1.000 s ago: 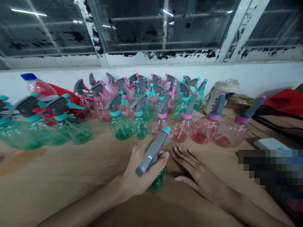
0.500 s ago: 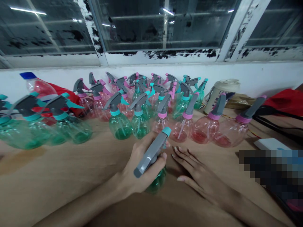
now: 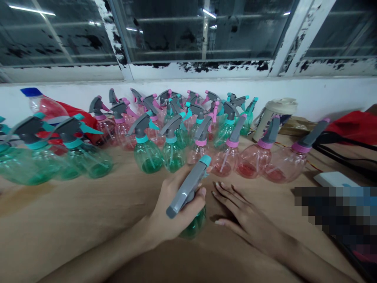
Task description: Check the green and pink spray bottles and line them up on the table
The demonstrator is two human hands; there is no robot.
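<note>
My left hand [image 3: 173, 212] is wrapped round the neck of a green spray bottle [image 3: 194, 227] with a grey and teal trigger head. The bottle stands on the table [image 3: 118, 220], and my hand hides much of it. To its right my right hand [image 3: 244, 216] lies flat on the tabletop with its fingers apart, holding nothing. Just beyond both hands stands a row of spray bottles: green ones with teal collars, such as a green bottle [image 3: 149, 157], and pink ones with pink collars, such as a pink bottle [image 3: 225, 162].
Several more spray bottles crowd against the wall, and a green group [image 3: 98, 161] stands at left. A blue-capped bottle [image 3: 44, 103] leans on red cloth there. At right are a pale lidded cup [image 3: 269, 118], a white box [image 3: 337, 179], black cables [image 3: 344, 147] and a red bag [image 3: 353, 127].
The view has shifted very slightly. My left hand stays on the green spray bottle, and my right hand keeps lying flat on the table.
</note>
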